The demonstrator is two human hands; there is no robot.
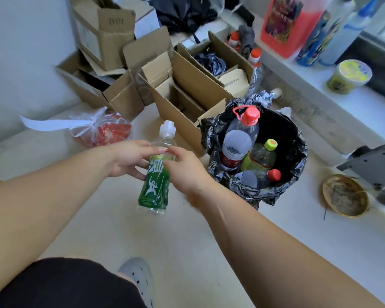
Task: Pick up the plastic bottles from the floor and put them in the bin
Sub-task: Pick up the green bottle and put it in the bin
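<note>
Held bottle: a clear, ribbed plastic bottle with a glossy green printed sleeve (156, 185) and a translucent white sports cap is held upright above the floor, just left of the bin.
Left hand: the left hand (129, 157) is curled partly closed around the bottle's shoulder from the left, thumb across the front.
Right hand: the right hand (185, 167) is closed on the same bottle from the right, fingertips meeting the left thumb at the neck.
Bin: a round black bin lined with a crinkled black plastic bag (296, 152) is seen on the floor.
Bottles in bin: four are counted; a tall clear bottle with a red handled cap (245, 127), a red-labelled bottle lying base-outward (233, 150), a clear bottle with a yellow-green cap (262, 154), and a small clear bottle with a red cap (260, 177).
Floor: smooth pale cream floor (176, 241).
Boxes: several open brown corrugated cardboard boxes (182, 92) are piled behind the bin.
Other: a knotted clear plastic bag with red contents (105, 130) lies to the left; a round brass-coloured dish (345, 195) lies to the right.
</note>
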